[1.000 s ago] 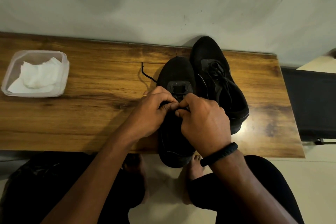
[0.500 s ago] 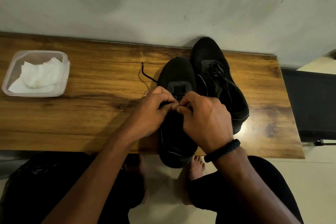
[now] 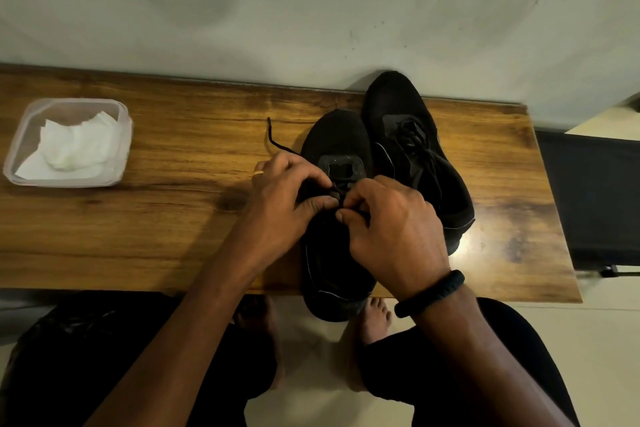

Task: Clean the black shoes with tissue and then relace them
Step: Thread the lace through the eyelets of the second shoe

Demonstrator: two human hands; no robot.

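Feet: bare feet (image 3: 375, 319) on the floor, just under the table's (image 3: 173, 218) near edge.
Right hand: right hand (image 3: 391, 229), black wristband (image 3: 433, 291) on the wrist, fingers curled in and pinching the lace over the middle of the near shoe.
Left hand: left hand (image 3: 284, 198) is doing the same, thumb and fingers nipped on the lace and almost touching the right one.
Near shoe: near shoe (image 3: 336, 142) lies toe-away on the table, with its heel hanging off the near edge.
Lace: lace (image 3: 277, 144) has one loose end trailing out left across the wood, so I'd say it's only partly threaded.
Far shoe: far shoe (image 3: 398, 104) sits right against the near one, toe at the wall (image 3: 311, 10), and looks laced already.
Tissue: tissue (image 3: 72, 149) is crumpled in a clear tub (image 3: 126, 142) well off to the left, so the wiping looks done to me.
Risk 1: a hard tug toward the body could drag that overhanging shoe off the table.
Risk 2: pulling one side too far could yank the loose end back through its eyelet, or leave the ends uneven.
Risk 3: it's black lace on a black shoe in dim light, so it'd be easy to skip an eyelet.
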